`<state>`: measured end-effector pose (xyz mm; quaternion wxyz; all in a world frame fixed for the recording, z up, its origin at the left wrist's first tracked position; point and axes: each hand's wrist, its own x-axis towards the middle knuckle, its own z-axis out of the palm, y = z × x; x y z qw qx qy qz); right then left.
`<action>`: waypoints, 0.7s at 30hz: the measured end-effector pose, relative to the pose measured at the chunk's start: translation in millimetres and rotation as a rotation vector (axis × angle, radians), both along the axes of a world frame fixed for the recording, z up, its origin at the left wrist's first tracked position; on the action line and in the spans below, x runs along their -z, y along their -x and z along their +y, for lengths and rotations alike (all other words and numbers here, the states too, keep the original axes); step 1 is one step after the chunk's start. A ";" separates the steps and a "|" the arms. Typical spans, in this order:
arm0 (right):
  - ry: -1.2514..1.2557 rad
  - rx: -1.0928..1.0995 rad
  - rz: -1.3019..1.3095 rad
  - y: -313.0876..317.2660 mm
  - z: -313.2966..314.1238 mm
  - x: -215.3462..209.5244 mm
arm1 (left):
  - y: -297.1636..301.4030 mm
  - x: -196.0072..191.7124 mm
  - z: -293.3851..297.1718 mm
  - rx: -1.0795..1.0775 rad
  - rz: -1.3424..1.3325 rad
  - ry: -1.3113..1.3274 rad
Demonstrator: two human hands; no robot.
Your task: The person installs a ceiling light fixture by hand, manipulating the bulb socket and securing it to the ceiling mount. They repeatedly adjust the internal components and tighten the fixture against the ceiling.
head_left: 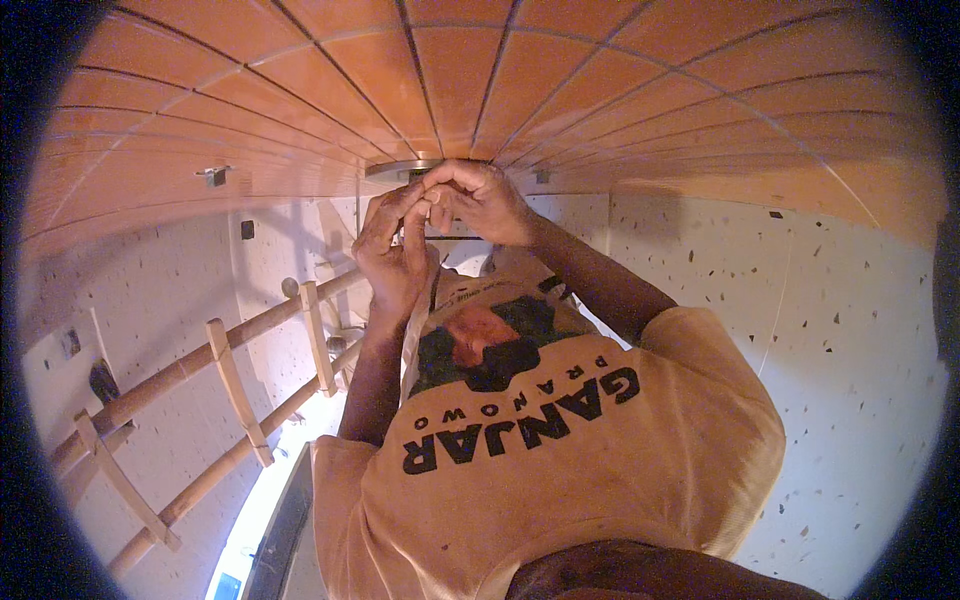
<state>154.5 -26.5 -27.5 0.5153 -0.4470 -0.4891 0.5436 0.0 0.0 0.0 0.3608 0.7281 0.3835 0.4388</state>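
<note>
Raised overhead toward twelve o'clock, so as to reach the round metal plate (400,167) fixed on the orange ceiling (300,90). Left hand (393,250) and right hand (482,203) touching each other, fingers curled shut in a pinch just under the plate, on something too small to tell. Bamboo ladder (225,385) at eight o'clock, against the speckled wall (850,330).

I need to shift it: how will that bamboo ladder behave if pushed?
Probably stiff: the bamboo ladder has thick poles and flat rungs. Likely light for its length, being bamboo. Its round poles may slide or roll sideways.
</note>
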 end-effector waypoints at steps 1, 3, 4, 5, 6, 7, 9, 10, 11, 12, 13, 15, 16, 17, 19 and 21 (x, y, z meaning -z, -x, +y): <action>0.000 0.007 0.005 0.6 0.8 -0.4 | -1.3 0.2 0.9 -0.013 0.003 -0.005; -0.002 0.024 0.003 -0.8 -1.2 -0.5 | -4.8 1.5 0.7 -0.019 0.002 -0.016; -0.004 0.034 -0.004 -2.5 -4.2 0.9 | -7.5 3.4 -0.7 -0.012 -0.002 -0.022; -0.006 0.043 -0.012 -4.3 -6.9 0.8 | -10.1 5.9 -2.5 -0.005 -0.006 -0.027; -0.012 0.057 -0.026 -2.0 -6.2 0.1 | -8.8 10.6 -2.9 -0.014 -0.028 -0.031; -0.018 0.070 -0.040 0.4 -5.8 -0.9 | -7.8 18.6 -4.6 -0.024 -0.050 -0.034; -0.026 0.098 -0.073 3.3 -5.4 -3.3 | -9.0 30.4 -7.4 -0.050 -0.108 -0.009; -0.028 0.113 -0.092 3.8 -5.5 -4.8 | -11.3 34.7 -8.7 -0.066 -0.142 0.019; -0.031 0.128 -0.110 4.5 -5.4 -5.9 | -12.9 38.2 -10.0 -0.083 -0.176 0.048; -0.040 0.153 -0.118 5.4 -6.0 -6.0 | -13.4 41.7 -12.2 -0.093 -0.224 0.149; -0.049 0.177 -0.125 6.4 -6.4 -5.9 | -13.4 44.6 -14.4 -0.102 -0.272 0.250; -0.055 0.203 -0.145 7.7 -7.3 -6.3 | -13.8 47.6 -16.2 -0.112 -0.356 0.402; -0.052 0.206 -0.158 7.5 -8.4 -6.8 | -14.3 48.1 -16.2 -0.112 -0.393 0.453; -0.050 0.209 -0.171 7.0 -8.5 -7.5 | -14.3 47.9 -15.4 -0.111 -0.430 0.503; -0.127 0.240 -0.326 6.3 -7.7 -8.2 | -11.3 37.8 -9.6 -0.097 -0.388 0.653; -0.180 0.279 -0.446 6.8 -8.6 -11.3 | -10.1 36.7 -6.5 -0.085 -0.403 0.692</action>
